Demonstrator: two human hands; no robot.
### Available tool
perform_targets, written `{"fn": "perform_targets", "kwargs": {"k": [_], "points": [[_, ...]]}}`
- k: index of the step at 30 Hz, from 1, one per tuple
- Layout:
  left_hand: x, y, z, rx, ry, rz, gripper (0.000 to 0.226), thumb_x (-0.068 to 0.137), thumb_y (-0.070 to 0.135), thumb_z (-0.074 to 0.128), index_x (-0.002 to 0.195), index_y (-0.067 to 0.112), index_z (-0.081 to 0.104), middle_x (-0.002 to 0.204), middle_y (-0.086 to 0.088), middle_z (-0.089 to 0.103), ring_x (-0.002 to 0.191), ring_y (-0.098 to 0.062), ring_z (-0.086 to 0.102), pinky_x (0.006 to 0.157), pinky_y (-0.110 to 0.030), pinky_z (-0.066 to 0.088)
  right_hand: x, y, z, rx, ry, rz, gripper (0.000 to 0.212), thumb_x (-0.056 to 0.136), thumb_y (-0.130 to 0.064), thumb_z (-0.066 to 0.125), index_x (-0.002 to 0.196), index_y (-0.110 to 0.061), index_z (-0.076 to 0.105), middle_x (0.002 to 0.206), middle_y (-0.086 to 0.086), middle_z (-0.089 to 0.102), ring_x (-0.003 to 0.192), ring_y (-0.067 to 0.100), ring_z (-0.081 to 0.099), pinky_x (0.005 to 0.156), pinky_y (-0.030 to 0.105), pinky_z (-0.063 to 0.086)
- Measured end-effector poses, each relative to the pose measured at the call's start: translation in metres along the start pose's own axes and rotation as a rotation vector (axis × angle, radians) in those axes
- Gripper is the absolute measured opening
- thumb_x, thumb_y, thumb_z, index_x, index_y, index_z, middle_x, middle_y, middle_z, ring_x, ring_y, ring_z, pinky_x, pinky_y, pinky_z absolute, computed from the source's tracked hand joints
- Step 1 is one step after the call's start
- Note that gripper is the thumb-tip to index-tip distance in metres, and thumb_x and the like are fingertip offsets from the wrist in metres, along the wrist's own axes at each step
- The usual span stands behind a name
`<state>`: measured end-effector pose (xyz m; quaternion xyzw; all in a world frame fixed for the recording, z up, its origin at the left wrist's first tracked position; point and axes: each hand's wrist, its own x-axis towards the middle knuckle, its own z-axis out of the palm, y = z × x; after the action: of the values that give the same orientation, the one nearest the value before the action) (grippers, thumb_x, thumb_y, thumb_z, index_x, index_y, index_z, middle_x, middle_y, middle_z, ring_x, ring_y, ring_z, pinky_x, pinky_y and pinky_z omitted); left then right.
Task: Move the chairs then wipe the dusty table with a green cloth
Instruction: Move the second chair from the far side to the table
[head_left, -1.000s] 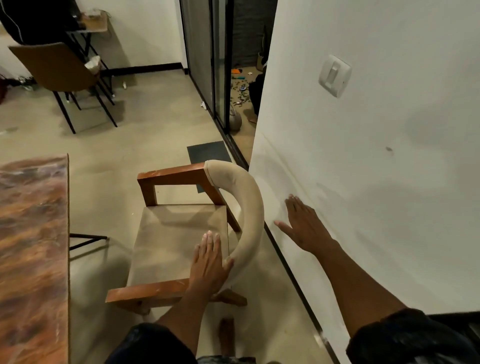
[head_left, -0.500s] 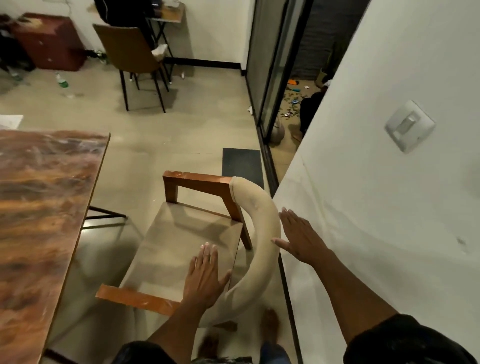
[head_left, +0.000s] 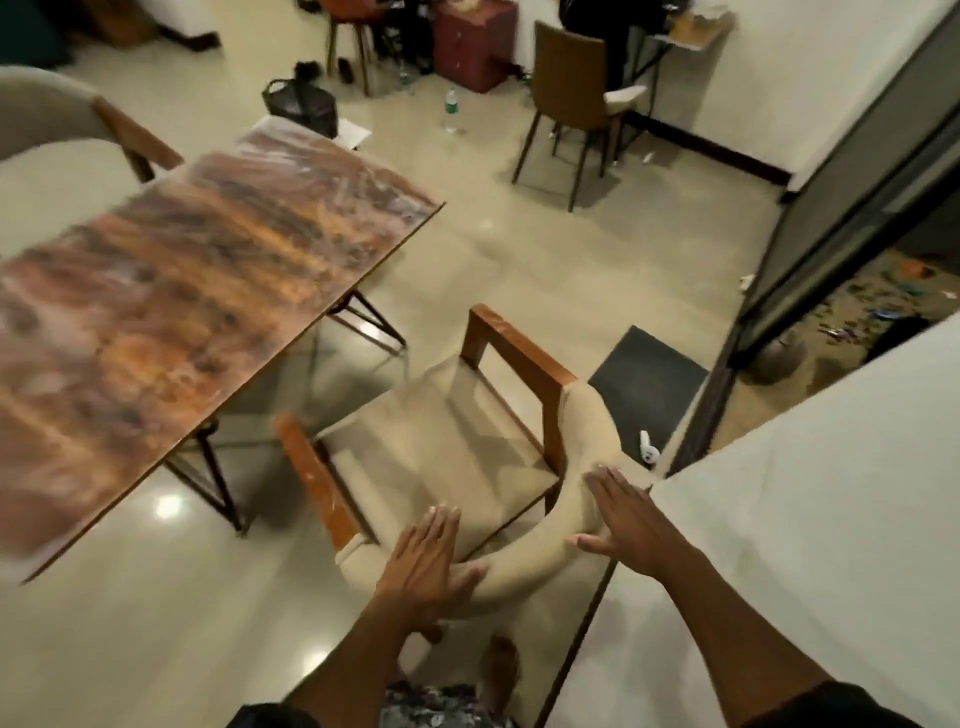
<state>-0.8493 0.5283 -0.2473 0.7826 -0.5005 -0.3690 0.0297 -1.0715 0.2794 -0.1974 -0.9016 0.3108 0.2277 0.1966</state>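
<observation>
A wooden armchair (head_left: 452, 447) with a beige seat and curved padded backrest stands between the brown table (head_left: 171, 306) and the white wall. My left hand (head_left: 428, 558) lies flat with straight fingers over the backrest's left end and seat edge. My right hand (head_left: 631, 525) is flat, fingers straight, against the outer side of the backrest. A second beige chair (head_left: 57, 122) shows at the table's far left. No green cloth is in view.
The white wall (head_left: 810, 509) is close on the right, with a dark sliding door frame (head_left: 810, 260) and a black mat (head_left: 647, 384) beyond. A brown chair (head_left: 569, 104), a bottle (head_left: 451, 111), a black bag (head_left: 301, 104) and a red cabinet (head_left: 472, 44) stand farther back.
The view has swung left, bringing more of the table into sight. My right hand has come off the wall onto the backrest. My left hand stays on the chair.
</observation>
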Motion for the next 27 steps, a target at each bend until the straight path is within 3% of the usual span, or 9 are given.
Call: {"fn": "perform_targets", "kwargs": {"k": [4,6,11,14,18,22,27], "points": [[-0.020,-0.002,0.015,-0.048,-0.057,-0.060,0.105,0.098,0.083,0.037,0.171,0.019,-0.004,0.179,-0.003,-0.001,0.165,-0.016,-0.004,0.130,-0.035,-0.005,0.016,0.020,0.015,-0.143,-0.016,-0.106,0.120,0.087,-0.079,0.059,0.168,-0.020,-0.009,0.171,0.008,-0.027,0.162,0.033,-0.016,0.132,0.047,0.007],[-0.021,0.003,0.015,-0.043,-0.050,-0.069,0.110,0.094,0.083,0.044,0.171,0.018,0.000,0.178,-0.004,0.011,0.165,-0.020,0.007,0.131,-0.037,0.001,0.024,0.029,0.015,-0.171,-0.028,-0.111,0.120,0.089,-0.071,0.066,0.168,-0.022,-0.010,0.169,0.008,-0.030,0.161,0.034,-0.019,0.132,0.046,0.005],[-0.020,0.009,0.020,0.021,0.056,-0.086,0.116,0.084,0.083,0.059,0.168,0.016,0.017,0.166,-0.004,0.038,0.155,-0.024,0.030,0.131,-0.040,0.010,0.039,0.047,0.021,-0.184,0.016,-0.128,0.115,0.088,-0.068,0.070,0.169,-0.027,-0.001,0.169,0.005,-0.030,0.162,0.032,-0.017,0.131,0.046,0.007],[-0.020,0.013,0.032,0.033,0.113,-0.096,0.100,0.079,0.082,0.064,0.155,0.022,0.037,0.154,0.001,0.048,0.144,-0.022,0.040,0.129,-0.041,0.017,0.047,0.064,0.020,-0.190,0.015,-0.118,0.112,0.089,-0.067,0.070,0.168,-0.032,0.000,0.171,0.005,-0.028,0.163,0.032,-0.015,0.133,0.050,0.013],[-0.011,0.013,0.034,0.031,0.094,-0.127,0.089,0.075,0.078,0.071,0.144,0.027,0.046,0.146,0.005,0.054,0.135,-0.019,0.046,0.125,-0.038,0.024,0.063,0.080,0.017,-0.175,-0.012,-0.162,0.111,0.085,-0.067,0.075,0.165,-0.040,0.002,0.171,0.003,-0.031,0.163,0.032,-0.015,0.132,0.051,0.015],[0.006,0.016,0.027,0.020,0.028,-0.173,0.090,0.069,0.075,0.079,0.139,0.026,0.052,0.140,0.003,0.060,0.128,-0.019,0.054,0.121,-0.037,0.031,0.105,0.109,0.000,-0.213,-0.057,-0.242,0.114,0.075,-0.075,0.078,0.158,-0.054,0.003,0.166,-0.004,-0.043,0.158,0.032,-0.030,0.131,0.057,0.013],[0.009,0.025,0.016,-0.081,0.023,-0.276,0.086,0.072,0.071,0.081,0.142,0.027,0.057,0.144,0.002,0.061,0.132,-0.020,0.056,0.119,-0.032,0.034,0.140,0.123,-0.013,-0.232,-0.137,-0.369,0.110,0.072,-0.079,0.076,0.148,-0.072,-0.003,0.156,-0.013,-0.055,0.154,0.035,-0.038,0.129,0.059,0.006]]}}
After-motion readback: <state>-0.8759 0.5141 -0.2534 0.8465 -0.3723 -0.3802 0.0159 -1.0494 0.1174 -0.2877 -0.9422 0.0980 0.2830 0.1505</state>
